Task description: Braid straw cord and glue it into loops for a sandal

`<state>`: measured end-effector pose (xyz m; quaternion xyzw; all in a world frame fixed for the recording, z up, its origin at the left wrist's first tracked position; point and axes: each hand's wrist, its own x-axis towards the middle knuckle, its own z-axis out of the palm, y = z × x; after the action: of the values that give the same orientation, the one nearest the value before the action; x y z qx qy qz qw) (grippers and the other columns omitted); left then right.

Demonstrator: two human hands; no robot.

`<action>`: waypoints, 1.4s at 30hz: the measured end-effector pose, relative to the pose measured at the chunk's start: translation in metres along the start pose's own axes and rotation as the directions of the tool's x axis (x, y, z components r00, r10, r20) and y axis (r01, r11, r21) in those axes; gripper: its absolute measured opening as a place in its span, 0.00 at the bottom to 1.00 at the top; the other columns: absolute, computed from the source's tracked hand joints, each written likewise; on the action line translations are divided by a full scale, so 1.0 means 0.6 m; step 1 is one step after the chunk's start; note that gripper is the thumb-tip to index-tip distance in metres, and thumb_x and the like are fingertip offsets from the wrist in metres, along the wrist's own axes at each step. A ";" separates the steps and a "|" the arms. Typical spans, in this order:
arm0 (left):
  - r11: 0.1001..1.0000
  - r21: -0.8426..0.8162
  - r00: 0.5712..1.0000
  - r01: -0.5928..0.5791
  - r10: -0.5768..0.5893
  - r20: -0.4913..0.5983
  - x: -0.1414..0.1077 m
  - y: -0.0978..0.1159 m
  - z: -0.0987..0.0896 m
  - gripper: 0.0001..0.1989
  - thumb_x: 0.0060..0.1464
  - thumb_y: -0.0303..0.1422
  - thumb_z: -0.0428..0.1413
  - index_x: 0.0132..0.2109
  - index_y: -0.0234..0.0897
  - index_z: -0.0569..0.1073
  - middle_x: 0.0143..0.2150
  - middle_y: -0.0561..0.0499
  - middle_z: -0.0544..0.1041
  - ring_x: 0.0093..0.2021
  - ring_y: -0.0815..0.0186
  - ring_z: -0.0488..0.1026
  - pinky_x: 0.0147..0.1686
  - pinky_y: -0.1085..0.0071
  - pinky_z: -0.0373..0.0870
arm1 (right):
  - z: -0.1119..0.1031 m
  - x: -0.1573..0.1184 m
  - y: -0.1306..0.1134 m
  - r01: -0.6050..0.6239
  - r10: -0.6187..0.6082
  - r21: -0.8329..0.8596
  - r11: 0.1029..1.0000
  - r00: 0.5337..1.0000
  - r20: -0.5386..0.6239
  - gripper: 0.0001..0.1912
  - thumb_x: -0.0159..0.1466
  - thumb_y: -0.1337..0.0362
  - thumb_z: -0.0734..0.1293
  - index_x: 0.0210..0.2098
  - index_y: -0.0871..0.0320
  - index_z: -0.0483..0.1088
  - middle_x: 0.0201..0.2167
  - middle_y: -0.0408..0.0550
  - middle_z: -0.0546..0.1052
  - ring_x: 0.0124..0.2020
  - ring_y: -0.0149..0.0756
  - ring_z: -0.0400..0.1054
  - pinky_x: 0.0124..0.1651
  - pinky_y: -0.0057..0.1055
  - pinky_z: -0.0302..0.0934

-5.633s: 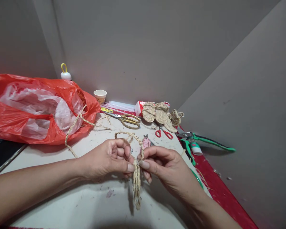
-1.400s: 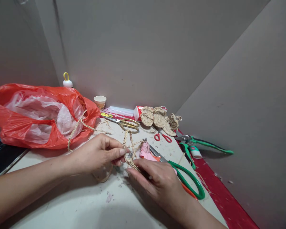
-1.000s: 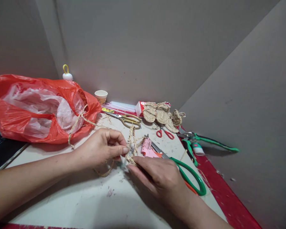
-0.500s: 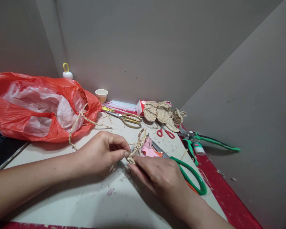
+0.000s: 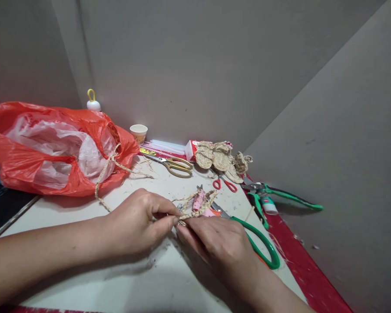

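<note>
A braided straw cord is pinched between my two hands over the middle of the table. My left hand is closed, thumb and forefinger gripping the cord from the left. On the other side my right hand holds the same braid, its fingers pressed together around a part that is mostly hidden. The cord's free part loops up and to the right beyond the fingers. Right behind my right hand lie green-handled scissors, with a pink piece by their blades.
A red plastic bag with a braid hanging over it stands at left. Gold-handled scissors, a paper cup and small woven straw slippers sit along the back. Red-handled scissors and green-handled shears lie at right.
The loop of braid has swung from nearly upright to leaning right and lower. My left hand has shifted slightly, with both hands still pinching the braid.
</note>
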<state>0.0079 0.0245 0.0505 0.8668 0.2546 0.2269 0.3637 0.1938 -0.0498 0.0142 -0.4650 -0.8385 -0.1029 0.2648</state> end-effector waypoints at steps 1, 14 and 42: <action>1.000 0.004 1.000 -0.017 0.017 -0.008 -0.002 -0.001 0.001 0.10 0.52 0.25 0.53 0.38 0.35 0.79 0.32 0.50 0.80 0.31 0.69 0.74 0.32 0.78 0.67 | -0.001 0.000 0.001 0.003 -0.003 0.000 1.000 1.000 -0.004 0.13 0.66 0.66 0.61 0.25 0.59 0.66 0.18 0.42 0.71 0.19 0.30 0.65 0.25 0.28 0.51; 0.976 -0.192 0.994 0.106 -0.111 -0.011 0.001 0.008 -0.002 0.10 0.50 0.23 0.53 0.36 0.33 0.79 0.28 0.52 0.79 0.26 0.72 0.72 0.29 0.79 0.67 | -0.014 0.003 -0.004 -0.059 0.060 0.111 0.992 0.998 -0.001 0.12 0.67 0.63 0.61 0.28 0.58 0.68 0.18 0.41 0.72 0.19 0.29 0.65 0.25 0.26 0.52; 0.878 -0.393 0.954 0.275 -0.300 -0.004 0.013 0.022 -0.050 0.06 0.48 0.28 0.57 0.33 0.31 0.78 0.26 0.51 0.76 0.27 0.71 0.70 0.28 0.76 0.66 | -0.056 0.003 0.013 -0.333 0.498 0.515 0.790 0.838 -0.224 0.11 0.61 0.67 0.67 0.43 0.51 0.73 0.32 0.43 0.78 0.28 0.33 0.74 0.29 0.28 0.72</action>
<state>0.0003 0.0368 0.0809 0.7223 0.3421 0.2440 0.5493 0.2110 -0.0582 0.0429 -0.5392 -0.6528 0.0781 0.5263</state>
